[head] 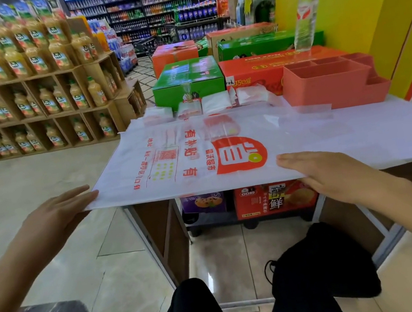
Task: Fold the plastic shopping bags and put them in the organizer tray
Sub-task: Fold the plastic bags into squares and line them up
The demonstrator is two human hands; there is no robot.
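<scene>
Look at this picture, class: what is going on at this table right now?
A person seated in a shop is flattening a white plastic shopping bag with red print on a white table. The left hand holds its overhanging left corner; the right hand presses flat on its near edge. Four folded bags lie in a row at the far edge beside the pink organizer tray, whose compartments look empty.
</scene>
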